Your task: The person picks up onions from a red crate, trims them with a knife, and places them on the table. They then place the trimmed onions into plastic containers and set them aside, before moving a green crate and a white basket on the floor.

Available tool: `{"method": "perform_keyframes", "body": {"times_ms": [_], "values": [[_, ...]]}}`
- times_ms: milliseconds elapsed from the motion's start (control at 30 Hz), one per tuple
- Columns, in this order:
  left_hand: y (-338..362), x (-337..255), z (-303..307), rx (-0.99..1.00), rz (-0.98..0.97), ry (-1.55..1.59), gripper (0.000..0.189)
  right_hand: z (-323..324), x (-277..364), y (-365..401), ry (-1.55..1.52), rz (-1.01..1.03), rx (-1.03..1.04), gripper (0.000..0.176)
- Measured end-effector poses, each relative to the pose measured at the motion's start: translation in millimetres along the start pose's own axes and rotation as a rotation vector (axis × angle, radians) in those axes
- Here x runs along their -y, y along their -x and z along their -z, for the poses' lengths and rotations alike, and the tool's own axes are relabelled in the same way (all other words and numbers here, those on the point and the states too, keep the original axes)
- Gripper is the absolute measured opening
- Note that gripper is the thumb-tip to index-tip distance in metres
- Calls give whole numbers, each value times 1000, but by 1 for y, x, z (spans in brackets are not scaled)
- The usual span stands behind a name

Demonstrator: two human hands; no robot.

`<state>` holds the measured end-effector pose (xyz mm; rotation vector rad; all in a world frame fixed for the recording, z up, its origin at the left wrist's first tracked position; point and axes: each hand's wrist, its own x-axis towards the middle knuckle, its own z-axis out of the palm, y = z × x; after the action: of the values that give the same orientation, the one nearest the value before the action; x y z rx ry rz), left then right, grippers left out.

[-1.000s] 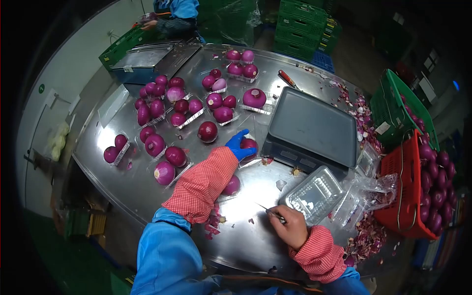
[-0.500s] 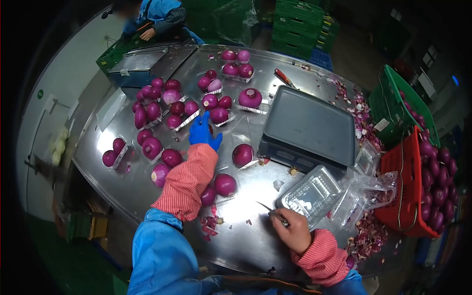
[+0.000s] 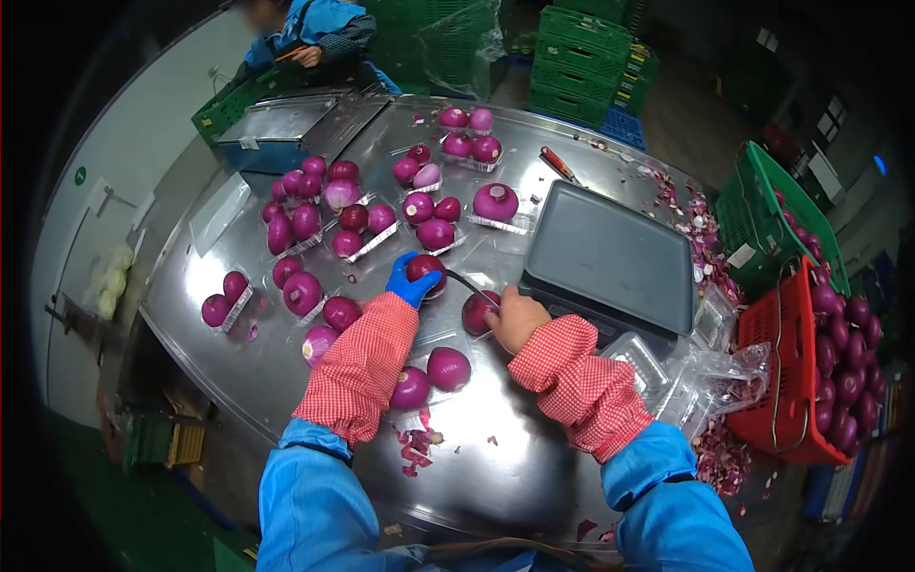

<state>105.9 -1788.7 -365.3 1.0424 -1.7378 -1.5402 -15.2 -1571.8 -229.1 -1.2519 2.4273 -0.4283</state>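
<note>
In its blue glove, my left hand (image 3: 410, 279) is closed round a red onion (image 3: 428, 271), over the middle of the steel table. My bare right hand (image 3: 520, 318) grips a thin curved knife (image 3: 471, 286). The blade reaches left, its tip right at the held onion. Just under the blade and beside my right fingers lies another red onion (image 3: 479, 313). Clear trays with red onions (image 3: 436, 234) stand beyond my left hand. Two more onions (image 3: 448, 368) rest nearer to me, between my forearms.
A grey scale (image 3: 610, 250) stands right of centre, with a red-handled tool (image 3: 560, 164) behind it. Empty clear trays (image 3: 637, 364) lie by a red basket of onions (image 3: 777, 357). A green crate (image 3: 762, 205) and onion skins line the right. Another person (image 3: 319, 38) works at the far left.
My left hand has drawn back slightly and now holds an onion. My right hand has moved up and left with the knife, from beside the clear tray to the held onion.
</note>
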Motion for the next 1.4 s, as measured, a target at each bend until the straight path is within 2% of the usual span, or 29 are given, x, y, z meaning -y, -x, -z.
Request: {"method": "perform_keyframes", "body": {"times_ms": [67, 167, 200, 233, 300, 333, 400, 467, 500, 567, 633, 667, 733, 800, 900, 1000, 1100, 1133, 1167, 1233, 1267, 1367, 1400], "values": [[1, 1, -6, 91, 31, 148, 81, -8, -4, -6, 12, -37, -5, 38], [10, -19, -18, 158, 196, 351, 75, -16, -11, -8, -39, -56, -84, 35], [12, -24, -20, 175, 217, 364, 74, -26, -18, -12, -81, -50, -136, 35], [10, -24, -21, 190, 159, 353, 78, -36, -24, -16, -123, -43, -189, 35], [4, -22, -26, 223, 41, 325, 87, -65, -37, -27, -569, -142, -71, 36], [0, -23, -28, 230, -11, 162, 88, -77, -43, -32, -794, -193, -9, 37], [-8, -26, -30, 245, -112, -173, 90, -74, -37, -34, -790, -273, 92, 35], [-8, -29, -33, 388, -42, -206, 90, -68, -34, -32, -801, -335, 189, 37], [-8, -34, -35, 456, -14, -218, 90, -62, -35, -27, -816, -344, 174, 35], [14, -49, -29, 415, -147, -448, 87, -46, -34, -14, -846, -356, 142, 32], [40, -57, -15, 373, -236, -591, 87, -7, -22, 13, -900, -238, 126, 33], [52, -49, -8, 288, -332, -601, 87, 12, -17, 28, -961, -194, 125, 35], [109, -70, 2, 284, -431, -698, 89, 41, -12, 57, -1023, -103, 99, 36], [175, -103, 3, 377, -410, -902, 89, 54, -14, 93, -1023, -12, 62, 33], [235, -94, 9, 485, -463, -1189, 85, 60, -24, 145, -953, -15, 32, 28], [237, -68, 19, 444, -447, -1430, 80, 29, -57, 180, -1003, -39, -17, 24], [200, -21, 28, 309, -464, -1492, 69, 7, -87, 210, -970, -162, 29, 24], [190, -32, 30, 308, -398, -1495, 68, -1, -92, 222, -1040, -112, -29, 23], [182, -40, 29, 320, -339, -1491, 67, 0, -92, 234, -1033, -162, -22, 22], [153, -27, 34, 172, -343, -1485, 73, -10, -105, 256, -945, -165, -61, 21], [148, -38, 30, 121, -317, -1497, 75, -1, -105, 267, -951, -196, -37, 22], [129, -40, 17, -23, -193, -1416, 82, 12, -124, 295, -695, -133, -188, 24], [122, -31, 12, -88, -313, -1234, 83, 12, -136, 303, -603, -153, -304, 24]]}}
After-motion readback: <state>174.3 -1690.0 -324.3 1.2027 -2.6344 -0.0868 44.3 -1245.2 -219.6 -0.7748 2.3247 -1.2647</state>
